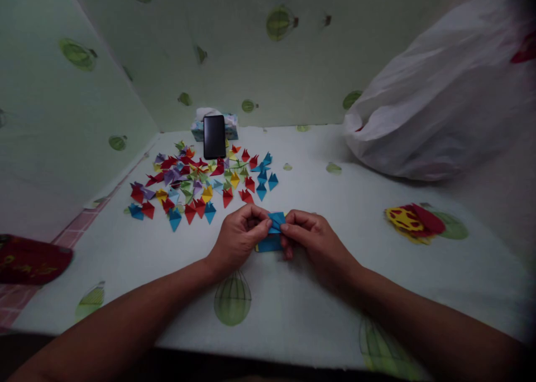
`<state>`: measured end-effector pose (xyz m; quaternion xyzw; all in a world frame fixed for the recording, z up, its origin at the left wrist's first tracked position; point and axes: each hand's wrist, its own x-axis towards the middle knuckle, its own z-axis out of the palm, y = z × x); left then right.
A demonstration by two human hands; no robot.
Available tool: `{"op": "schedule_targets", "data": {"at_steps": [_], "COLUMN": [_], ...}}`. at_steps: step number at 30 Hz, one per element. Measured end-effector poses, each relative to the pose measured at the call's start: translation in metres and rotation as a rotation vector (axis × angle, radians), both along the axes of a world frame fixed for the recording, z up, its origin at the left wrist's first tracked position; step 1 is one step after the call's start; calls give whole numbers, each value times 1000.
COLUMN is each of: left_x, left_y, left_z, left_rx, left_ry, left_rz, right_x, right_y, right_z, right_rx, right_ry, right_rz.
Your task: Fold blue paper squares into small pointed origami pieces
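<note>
Blue folded paper (pixel 276 220) sits between both hands, near the middle of the table (pixel 318 197), held at its two sides, presumably so the small creases stay lined up. Left hand (pixel 240 232) pinches the left edge, thumb on top, fingers curled in. Right hand (pixel 320 242) pinches the right edge, thumb pressing the face. Both grips are closed on the paper, practically no gap. More blue paper (pixel 270 243) shows just below; dim and partly covered, so can't tell if it's a separate sheet or the same piece.

Beyond the left hand: a loose spread of folded paper shapes (pixel 196 181), many colours, apparently kept aside to leave working room. Phone (pixel 214 137) leans on a tissue box (pixel 231 126), likely propped for viewing. Off right: red and yellow cutouts (pixel 412 221), then a white plastic bag (pixel 435 103) by the wall.
</note>
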<state>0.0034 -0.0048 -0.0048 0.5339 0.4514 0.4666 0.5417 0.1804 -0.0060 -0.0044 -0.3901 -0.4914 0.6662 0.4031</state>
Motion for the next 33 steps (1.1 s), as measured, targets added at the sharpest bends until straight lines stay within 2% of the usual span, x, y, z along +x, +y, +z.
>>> {"op": "schedule_targets", "data": {"at_steps": [12, 33], "left_x": [-1, 2], "left_y": [2, 2], "left_z": [-5, 11], "left_rx": [30, -85], "left_ry": [34, 67], "left_rz": [44, 127], "right_x": [-1, -1], "right_y": [0, 2], "right_z": [-3, 4], "right_rx": [-22, 38], "right_ry": [24, -168], "right_rz": [36, 43]}}
